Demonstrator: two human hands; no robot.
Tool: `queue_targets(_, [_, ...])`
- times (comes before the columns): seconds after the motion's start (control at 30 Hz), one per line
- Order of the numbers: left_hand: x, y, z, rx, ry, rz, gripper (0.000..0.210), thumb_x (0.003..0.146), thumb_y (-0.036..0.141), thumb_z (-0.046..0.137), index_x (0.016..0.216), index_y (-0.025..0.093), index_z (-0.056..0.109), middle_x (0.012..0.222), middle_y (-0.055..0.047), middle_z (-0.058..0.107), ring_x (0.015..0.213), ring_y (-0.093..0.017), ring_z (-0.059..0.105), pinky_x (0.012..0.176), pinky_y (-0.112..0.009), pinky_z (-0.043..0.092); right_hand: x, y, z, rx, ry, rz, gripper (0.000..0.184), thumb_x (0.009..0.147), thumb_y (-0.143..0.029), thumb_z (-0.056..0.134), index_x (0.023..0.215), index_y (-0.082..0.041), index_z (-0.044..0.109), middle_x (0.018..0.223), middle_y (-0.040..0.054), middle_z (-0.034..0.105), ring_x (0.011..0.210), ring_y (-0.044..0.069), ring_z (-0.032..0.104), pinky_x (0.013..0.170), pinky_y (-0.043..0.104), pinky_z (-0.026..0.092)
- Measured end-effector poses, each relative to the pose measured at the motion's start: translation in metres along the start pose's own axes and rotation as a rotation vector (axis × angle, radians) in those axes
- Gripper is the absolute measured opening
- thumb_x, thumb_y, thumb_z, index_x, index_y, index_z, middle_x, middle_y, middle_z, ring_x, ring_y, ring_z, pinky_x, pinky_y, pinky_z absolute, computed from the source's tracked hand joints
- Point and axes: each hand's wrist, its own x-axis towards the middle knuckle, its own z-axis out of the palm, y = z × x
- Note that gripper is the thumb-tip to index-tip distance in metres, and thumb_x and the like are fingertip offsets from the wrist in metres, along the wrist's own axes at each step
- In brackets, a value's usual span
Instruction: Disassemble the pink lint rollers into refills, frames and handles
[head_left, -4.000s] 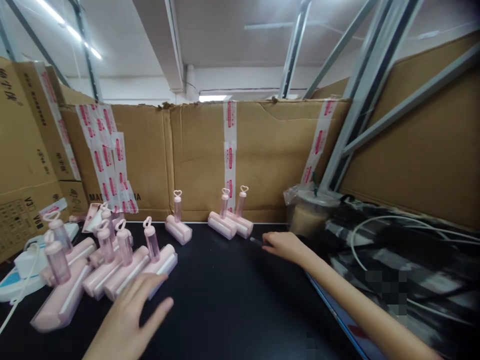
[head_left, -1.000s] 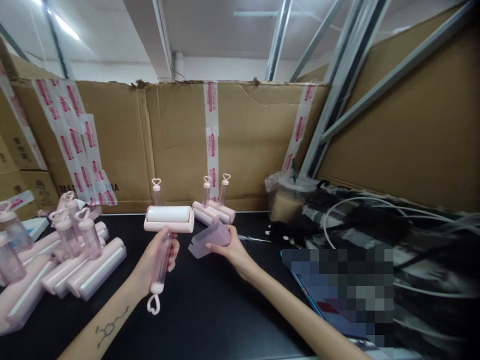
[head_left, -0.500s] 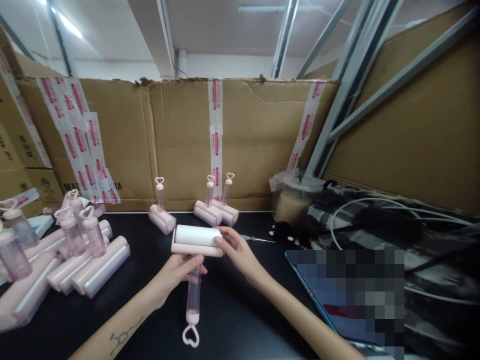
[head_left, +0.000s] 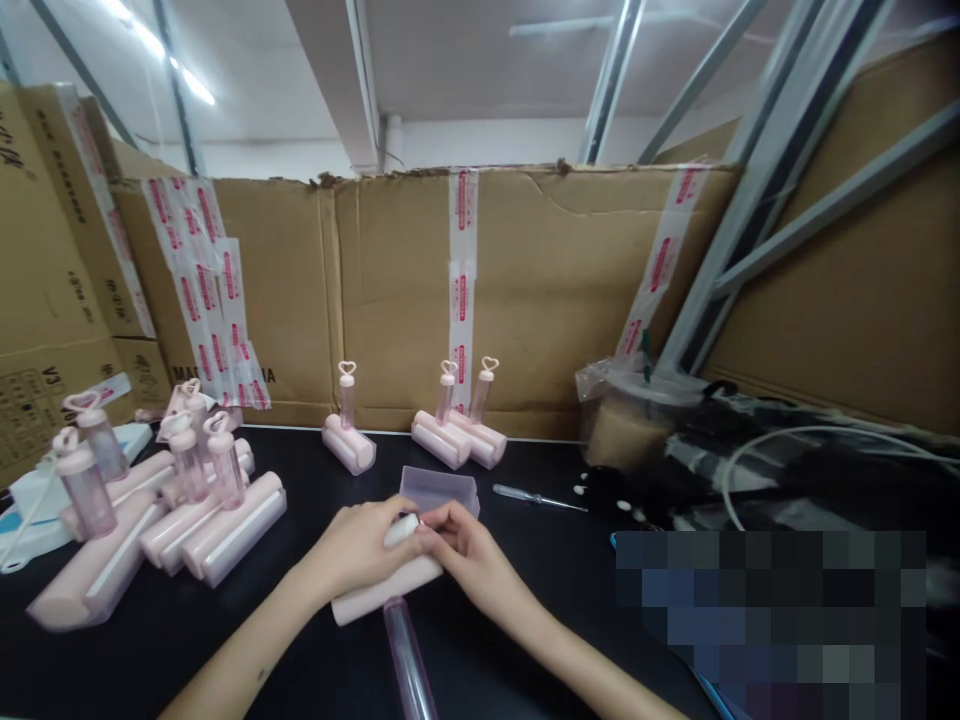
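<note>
A pink lint roller (head_left: 352,606) with a white roll and a clear pinkish handle lies tilted over the black table, its handle pointing toward me. My left hand (head_left: 367,545) is closed over the roller head from the left. The fingers of my right hand (head_left: 469,550) are pinched at the right end of the white roll; what exactly they grip there is partly hidden. Just behind my hands sits a translucent purplish cover (head_left: 439,488). To its right lies a screwdriver (head_left: 536,497) with a clear handle.
Several covered lint rollers (head_left: 236,530) stand grouped at the left, handles up. Three more, including one lint roller (head_left: 349,443), stand along the cardboard wall (head_left: 390,300). A drink cup (head_left: 637,420) in plastic, a cable (head_left: 750,440) and a blurred-out device occupy the right.
The roller has come nearer and tilted, its handle end leaving view. My left hand has shifted from the handle's top onto the head. The purplish cover now shows behind. The view has turned left.
</note>
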Motion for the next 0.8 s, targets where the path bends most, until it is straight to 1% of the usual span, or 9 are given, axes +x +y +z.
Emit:
queue_targets(0.07, [-0.002, 0.0, 0.003, 0.026, -0.062, -0.004, 0.048, 0.083, 0.061, 0.036, 0.096, 0.023, 0.061, 0.094, -0.006, 0.067, 0.086, -0.028, 0.062, 0.071, -0.031, 0.039, -0.003, -0.003, 0.0, -0.166, -0.015, -0.028, 0.03, 0.08, -0.049, 0.058, 0.085, -0.02, 0.049, 0.08, 0.0001, 0.055, 0.071, 0.015, 0.052, 0.064, 0.027, 0.04])
queue_targets(0.13, [-0.002, -0.003, 0.003, 0.018, -0.113, 0.01, 0.048, 0.083, 0.062, 0.035, 0.091, 0.022, 0.06, 0.09, -0.005, 0.066, 0.081, -0.025, 0.061, 0.066, -0.028, 0.038, -0.007, -0.007, -0.004, -0.302, -0.061, -0.051, 0.025, 0.084, -0.045, 0.054, 0.09, -0.021, 0.049, 0.076, -0.0012, 0.052, 0.067, 0.014, 0.049, 0.062, 0.026, 0.039])
queue_targets(0.27, [-0.001, -0.007, -0.001, 0.025, -0.117, 0.035, 0.043, 0.078, 0.062, 0.044, 0.089, 0.023, 0.057, 0.086, -0.003, 0.063, 0.076, -0.023, 0.058, 0.062, -0.025, 0.035, -0.009, -0.014, -0.011, -0.279, -0.197, -0.089, 0.019, 0.086, -0.036, 0.052, 0.096, -0.022, 0.043, 0.076, -0.002, 0.051, 0.065, 0.013, 0.049, 0.061, 0.026, 0.04])
queue_targets(0.37, [0.003, -0.006, -0.002, -0.055, -0.145, 0.04, 0.039, 0.077, 0.058, 0.048, 0.09, 0.022, 0.056, 0.079, -0.001, 0.06, 0.072, -0.02, 0.055, 0.064, -0.025, 0.036, -0.008, -0.016, -0.015, -0.293, -0.186, -0.135, 0.016, 0.085, -0.029, 0.054, 0.096, -0.022, 0.043, 0.079, -0.0015, 0.052, 0.07, 0.013, 0.049, 0.065, 0.026, 0.041])
queue_targets(0.47, [0.009, -0.001, 0.0, -0.262, -0.186, 0.061, 0.032, 0.082, 0.048, 0.044, 0.087, 0.019, 0.055, 0.079, 0.0, 0.057, 0.075, -0.017, 0.052, 0.069, -0.024, 0.038, -0.004, -0.021, -0.019, -0.336, -0.176, -0.144, 0.015, 0.085, -0.03, 0.053, 0.095, -0.021, 0.046, 0.075, -0.0026, 0.05, 0.067, 0.013, 0.047, 0.064, 0.026, 0.04])
queue_targets(0.53, [0.014, 0.003, 0.002, -0.369, -0.177, 0.039, 0.028, 0.084, 0.041, 0.04, 0.083, 0.017, 0.054, 0.077, 0.001, 0.054, 0.075, -0.016, 0.05, 0.069, -0.023, 0.037, -0.002, -0.025, -0.022, -0.342, -0.187, -0.146, 0.015, 0.086, -0.033, 0.053, 0.094, -0.02, 0.049, 0.075, -0.0026, 0.049, 0.067, 0.012, 0.046, 0.063, 0.025, 0.04])
queue_targets(0.6, [0.018, 0.006, 0.005, -0.407, -0.159, 0.011, 0.026, 0.083, 0.038, 0.04, 0.082, 0.016, 0.054, 0.076, 0.001, 0.053, 0.074, -0.016, 0.048, 0.067, -0.023, 0.036, 0.0, -0.031, -0.026, -0.334, -0.207, -0.148, 0.016, 0.085, -0.033, 0.053, 0.094, -0.02, 0.052, 0.077, -0.0016, 0.051, 0.069, 0.012, 0.048, 0.064, 0.025, 0.041])
queue_targets(0.7, [0.022, 0.009, 0.007, -0.397, -0.137, 0.005, 0.027, 0.083, 0.037, 0.038, 0.077, 0.016, 0.053, 0.074, 0.001, 0.052, 0.074, -0.016, 0.048, 0.066, -0.024, 0.036, 0.004, -0.039, -0.03, -0.361, -0.215, -0.13, 0.015, 0.082, -0.03, 0.055, 0.092, -0.019, 0.055, 0.078, -0.0006, 0.054, 0.07, 0.013, 0.051, 0.065, 0.025, 0.043])
queue_targets(0.8, [0.024, 0.01, 0.008, -0.373, -0.103, 0.011, 0.026, 0.083, 0.033, 0.037, 0.067, 0.017, 0.049, 0.067, 0.001, 0.049, 0.071, -0.016, 0.047, 0.065, -0.025, 0.035, 0.008, -0.047, -0.031, -0.421, -0.205, -0.101, 0.014, 0.076, -0.022, 0.057, 0.09, -0.019, 0.055, 0.071, -0.002, 0.055, 0.062, 0.012, 0.052, 0.059, 0.024, 0.043])
